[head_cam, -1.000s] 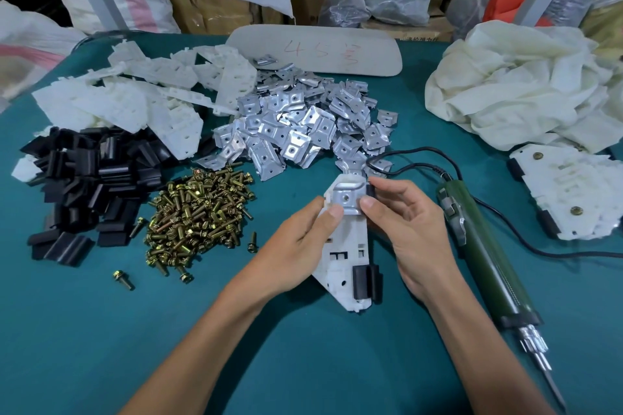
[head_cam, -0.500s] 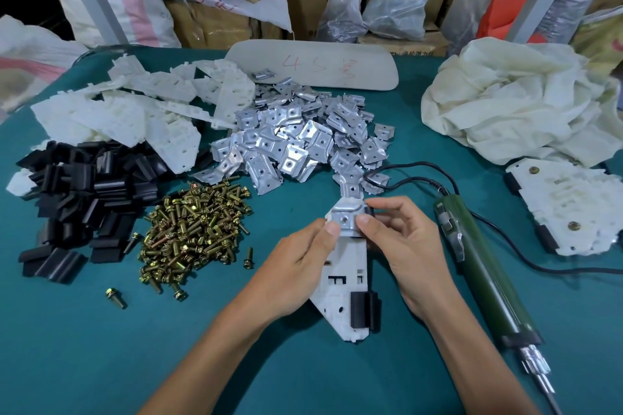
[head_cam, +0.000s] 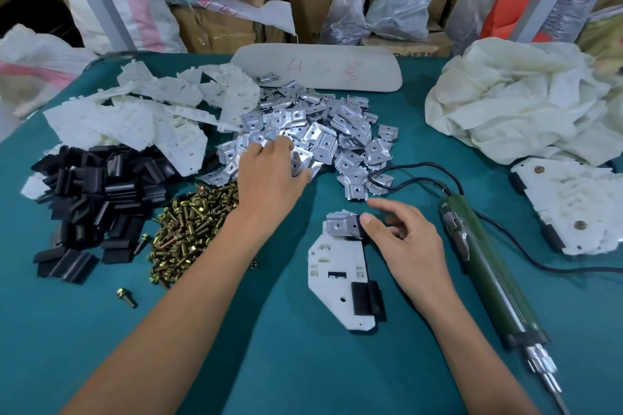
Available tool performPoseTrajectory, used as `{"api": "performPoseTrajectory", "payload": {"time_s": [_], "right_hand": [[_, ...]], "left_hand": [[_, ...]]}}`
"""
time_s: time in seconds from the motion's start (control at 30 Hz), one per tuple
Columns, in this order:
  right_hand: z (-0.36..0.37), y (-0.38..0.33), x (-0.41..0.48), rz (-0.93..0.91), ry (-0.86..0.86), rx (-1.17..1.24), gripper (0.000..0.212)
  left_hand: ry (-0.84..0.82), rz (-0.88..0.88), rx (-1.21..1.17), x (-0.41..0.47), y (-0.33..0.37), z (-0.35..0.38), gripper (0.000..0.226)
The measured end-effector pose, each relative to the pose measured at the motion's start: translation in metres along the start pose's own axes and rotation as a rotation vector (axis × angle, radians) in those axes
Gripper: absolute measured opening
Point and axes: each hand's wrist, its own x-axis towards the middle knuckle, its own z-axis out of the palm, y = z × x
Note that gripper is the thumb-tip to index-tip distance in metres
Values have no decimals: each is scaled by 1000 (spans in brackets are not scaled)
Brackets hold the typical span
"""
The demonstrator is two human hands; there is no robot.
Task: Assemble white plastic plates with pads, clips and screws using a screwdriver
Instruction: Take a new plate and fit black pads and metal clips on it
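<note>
On the teal table (head_cam: 303,364), the left hand (head_cam: 269,178) reaches into the pile of metal clips (head_cam: 323,141), fingers loosely spread over them; whether it has one pinched I cannot tell. The right hand (head_cam: 404,246) rests half open, its thumb touching the one clip (head_cam: 342,225) seated on the far end of the white plastic plate (head_cam: 332,276). That plate lies flat between the hands, with one black pad (head_cam: 367,298) on its near right edge. One green electric screwdriver (head_cam: 485,273) lies just right of the right hand, tip toward the viewer. Brass screws (head_cam: 188,229) are heaped under the left forearm, one loose screw (head_cam: 126,296) apart. Black pads (head_cam: 97,199) and bare plates (head_cam: 141,118) are piled at left; finished plates (head_cam: 573,205) lie at right.
</note>
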Motion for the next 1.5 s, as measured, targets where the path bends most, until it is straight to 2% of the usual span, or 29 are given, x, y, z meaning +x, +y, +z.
{"api": "performPoseTrajectory", "payload": {"time_s": [0.1,0.2,0.3,0.37,0.43,0.53,0.6,0.73,0.8,0.93,1.03,1.23,1.5], "right_hand": [[0,0,1,4,1,11,19],[-1,0,1,17,-1,42,18],[-2,-1,1,16,-13,44,17],[-3,-2,0,13,-22,32,17],[-4,-3,-1,16,-24,26,17],[-7,-4,-5,22,-18,31,17],[-10,-5,-10,29,-15,37,16],[-21,-5,-30,53,-59,36,16],[-28,-3,-44,65,-89,42,16],[-40,-1,-63,137,-174,46,27],[-40,-3,-68,193,-259,16,27],[-34,-5,-69,248,-277,40,30],[-28,-9,-71,309,-271,171,16]], "left_hand": [[11,-40,69,3,6,-2,31],[-22,-55,-91,-6,5,-16,20],[-216,-115,-311,-24,-1,-35,9],[-407,-97,-269,-37,-6,-42,11],[-477,-26,-186,-49,-12,-43,14],[-449,32,-74,-64,-19,-42,43],[-441,33,18,-68,-22,-42,52],[-339,122,106,-70,-24,-48,40],[-302,163,36,-73,-24,-55,35],[-459,254,-229,-90,-12,-77,34],[-540,341,-227,-109,7,-77,39],[-482,333,-177,-127,18,-63,43],[-479,327,-208,-133,16,-58,46]]}}
